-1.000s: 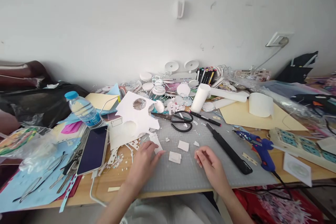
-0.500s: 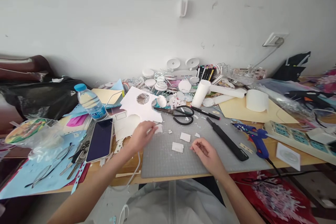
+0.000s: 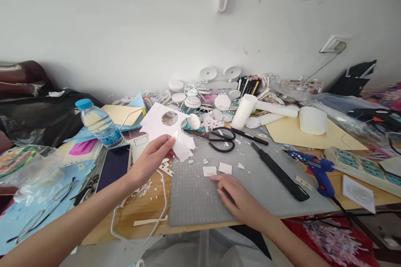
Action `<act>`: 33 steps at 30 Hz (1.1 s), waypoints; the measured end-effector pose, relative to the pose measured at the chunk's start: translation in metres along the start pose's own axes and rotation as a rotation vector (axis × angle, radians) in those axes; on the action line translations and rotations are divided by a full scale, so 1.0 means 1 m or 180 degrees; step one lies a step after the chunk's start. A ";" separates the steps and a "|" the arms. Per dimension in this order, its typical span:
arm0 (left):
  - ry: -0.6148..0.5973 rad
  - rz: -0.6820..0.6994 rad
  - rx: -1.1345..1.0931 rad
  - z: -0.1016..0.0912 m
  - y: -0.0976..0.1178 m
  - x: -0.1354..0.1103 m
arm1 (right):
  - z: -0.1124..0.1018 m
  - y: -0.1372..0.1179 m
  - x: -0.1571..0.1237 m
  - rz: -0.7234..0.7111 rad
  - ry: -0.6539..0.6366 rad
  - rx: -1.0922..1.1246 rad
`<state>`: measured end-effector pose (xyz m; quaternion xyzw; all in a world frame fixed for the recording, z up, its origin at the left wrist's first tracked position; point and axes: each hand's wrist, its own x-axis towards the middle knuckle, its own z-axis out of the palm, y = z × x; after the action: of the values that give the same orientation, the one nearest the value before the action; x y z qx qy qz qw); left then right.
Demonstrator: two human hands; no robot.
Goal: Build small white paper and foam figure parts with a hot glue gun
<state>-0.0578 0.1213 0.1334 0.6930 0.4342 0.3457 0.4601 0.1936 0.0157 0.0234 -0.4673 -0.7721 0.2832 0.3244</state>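
Observation:
My left hand pinches a ragged white paper sheet between thumb and fingers, its near part raised off the cutting mat. A large cut-out hole shows in the white paper beyond. Over the grey cutting mat, my right hand has its index finger stretched out and holds nothing. The fingertip is at the lower edge of a small white paper rectangle. Beside that lies a second small white rectangle. Black-handled scissors rest at the mat's far side.
A black marker, a long black cutter and a blue glue gun lie to the right, near a power strip. On the left are a water bottle and a phone. White rolls and craft supplies crowd the back.
My left hand has lifted the near part of the white paper. My right hand has moved left to the small rectangles, which now lie differently, and its index finger has stretched out.

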 end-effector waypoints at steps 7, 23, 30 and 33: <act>-0.0217 0.0998 0.1651 0.038 -0.032 -0.055 | -0.010 0.004 0.035 0.0030 0.0451 0.0266; 0.0703 0.1610 0.1271 0.101 0.013 -0.039 | -0.058 -0.038 0.013 0.0146 0.0281 0.1643; 0.0476 0.2016 0.2097 0.094 0.019 -0.039 | -0.061 -0.047 0.004 -0.0153 0.0306 0.0513; 0.0376 0.2232 0.2548 0.091 0.014 -0.040 | -0.058 -0.049 0.008 -0.0361 0.0284 0.0161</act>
<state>0.0106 0.0508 0.1125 0.8972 0.2996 0.3244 -0.0085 0.2089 0.0109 0.0981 -0.4266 -0.7747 0.2628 0.3858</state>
